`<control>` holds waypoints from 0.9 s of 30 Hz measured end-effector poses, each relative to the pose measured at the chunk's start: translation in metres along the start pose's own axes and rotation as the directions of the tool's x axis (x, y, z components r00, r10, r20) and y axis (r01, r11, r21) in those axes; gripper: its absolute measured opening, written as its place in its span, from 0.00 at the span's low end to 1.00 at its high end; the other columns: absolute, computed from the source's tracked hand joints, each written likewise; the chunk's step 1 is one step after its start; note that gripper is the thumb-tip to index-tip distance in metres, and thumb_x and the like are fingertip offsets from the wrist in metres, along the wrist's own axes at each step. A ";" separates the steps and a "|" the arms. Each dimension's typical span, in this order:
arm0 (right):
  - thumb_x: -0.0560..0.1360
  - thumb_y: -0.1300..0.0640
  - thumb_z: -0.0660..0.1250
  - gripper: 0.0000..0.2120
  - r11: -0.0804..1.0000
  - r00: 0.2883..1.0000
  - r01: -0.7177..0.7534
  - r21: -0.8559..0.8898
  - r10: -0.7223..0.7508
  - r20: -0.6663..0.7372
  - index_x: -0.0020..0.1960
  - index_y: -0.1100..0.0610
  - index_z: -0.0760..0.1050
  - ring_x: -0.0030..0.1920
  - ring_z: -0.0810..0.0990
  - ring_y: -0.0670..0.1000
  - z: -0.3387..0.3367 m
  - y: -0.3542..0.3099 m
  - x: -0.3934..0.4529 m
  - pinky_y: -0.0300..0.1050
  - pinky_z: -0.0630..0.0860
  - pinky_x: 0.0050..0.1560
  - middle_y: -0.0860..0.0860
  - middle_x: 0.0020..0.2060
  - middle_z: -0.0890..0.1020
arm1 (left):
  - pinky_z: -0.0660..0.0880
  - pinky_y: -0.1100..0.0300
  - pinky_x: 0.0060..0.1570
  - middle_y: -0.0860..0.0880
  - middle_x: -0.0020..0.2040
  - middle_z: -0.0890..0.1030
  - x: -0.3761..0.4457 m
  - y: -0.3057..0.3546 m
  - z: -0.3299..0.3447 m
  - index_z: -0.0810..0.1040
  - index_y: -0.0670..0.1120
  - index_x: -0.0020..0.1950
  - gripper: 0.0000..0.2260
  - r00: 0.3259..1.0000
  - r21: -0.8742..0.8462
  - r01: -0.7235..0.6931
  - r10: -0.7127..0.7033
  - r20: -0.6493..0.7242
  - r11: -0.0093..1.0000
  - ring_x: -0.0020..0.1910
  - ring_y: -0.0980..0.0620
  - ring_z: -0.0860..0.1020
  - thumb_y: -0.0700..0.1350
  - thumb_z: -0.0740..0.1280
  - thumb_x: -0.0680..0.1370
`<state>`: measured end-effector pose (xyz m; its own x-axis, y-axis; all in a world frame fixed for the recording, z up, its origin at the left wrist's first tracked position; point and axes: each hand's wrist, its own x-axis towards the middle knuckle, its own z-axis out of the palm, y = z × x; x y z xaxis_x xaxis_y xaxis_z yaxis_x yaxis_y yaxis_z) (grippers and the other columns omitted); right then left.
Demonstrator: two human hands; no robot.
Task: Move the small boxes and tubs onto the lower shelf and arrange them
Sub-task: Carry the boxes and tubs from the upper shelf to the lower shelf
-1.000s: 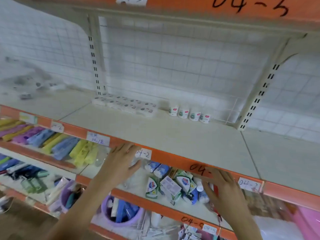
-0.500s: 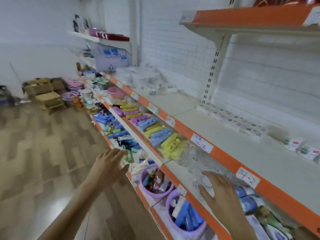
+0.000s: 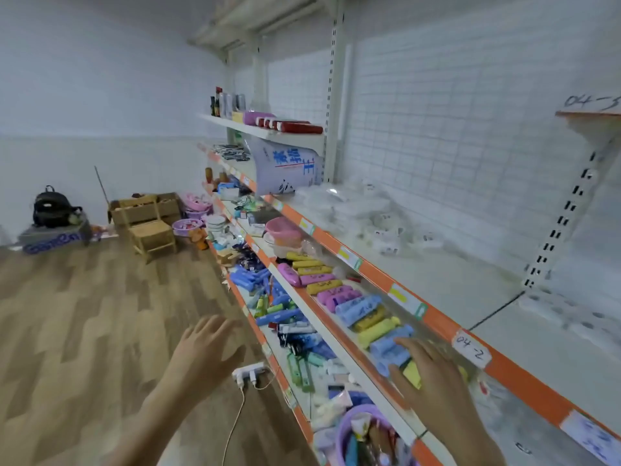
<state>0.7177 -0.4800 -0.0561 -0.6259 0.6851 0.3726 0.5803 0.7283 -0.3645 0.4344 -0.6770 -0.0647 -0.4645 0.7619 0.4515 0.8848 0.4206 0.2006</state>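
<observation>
At the shelf front, near: two bare hands are seen, nothing held in either.
Right hand (image 3: 433,371): fingers are spread and straight, laid flat over the soft tubes (image 3: 373,314) on the lower shelf (image 3: 339,354); whether they are actually touched cannot be told.
Left hand (image 3: 208,348): held open in the air over the wooden floor (image 3: 84,314), fingers fanned, well apart from the shelving.
Tubes: rounded plastic, pastel blue, yellow and pink, laid side by side in a row that runs away toward 11 o'clock.
Basket (image 3: 363,432): a purple plastic one is seen at 6 o'clock, a tier below, filled with small packets.
Power strip (image 3: 248,371): white, hard, lying on the floor between the hands, its cable trailing toward 6 o'clock.
Small boxes (image 3: 564,314): a blurred white row is seen on the upper shelf (image 3: 470,284) at 2 o'clock from the right hand, long axis along the back wall; no tubs can be made out with certainty.
Key relation: the boxes lie above and behind the right hand, so that hand is judged the nearer; an upward reach over the orange shelf edge (image 3: 437,317) would be needed.
Far: clear plastic containers (image 3: 349,210) are piled at 12 o'clock; cardboard boxes (image 3: 144,210) and a black backpack (image 3: 53,206) stand at 10 o'clock.
</observation>
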 end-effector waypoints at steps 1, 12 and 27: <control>0.73 0.45 0.64 0.17 1.000 1.000 -0.005 0.003 0.005 -0.003 0.58 0.52 0.76 0.55 0.77 0.51 0.005 -0.003 0.012 0.41 0.69 0.49 0.46 0.53 0.79 | 0.78 0.51 0.39 0.50 0.43 0.81 0.012 -0.010 0.003 0.78 0.49 0.50 0.18 1.000 0.005 0.003 -0.003 0.001 1.000 0.42 0.45 0.81 0.57 0.58 0.69; 0.73 0.49 0.65 0.16 0.998 0.998 -0.059 -0.036 0.059 -0.005 0.59 0.51 0.75 0.57 0.76 0.50 0.068 0.015 0.140 0.47 0.72 0.55 0.45 0.54 0.78 | 0.78 0.50 0.38 0.49 0.43 0.83 0.141 -0.068 0.071 0.81 0.47 0.49 0.17 0.996 0.015 -0.010 0.008 0.085 1.000 0.43 0.46 0.82 0.47 0.79 0.63; 0.74 0.52 0.66 0.16 0.999 0.985 -0.037 -0.036 0.030 -0.173 0.61 0.53 0.74 0.59 0.74 0.51 0.088 0.056 0.407 0.46 0.68 0.57 0.47 0.58 0.77 | 0.71 0.52 0.53 0.48 0.57 0.79 0.441 -0.097 0.140 0.76 0.46 0.60 0.26 0.983 -0.115 -0.180 0.181 -0.002 0.977 0.57 0.47 0.75 0.61 0.56 0.72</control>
<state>0.4491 -0.1613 0.0003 -0.5087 0.6985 0.5033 0.6212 0.7026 -0.3472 0.1382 -0.3129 -0.0068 -0.2962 0.8248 0.4817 0.9524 0.2167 0.2145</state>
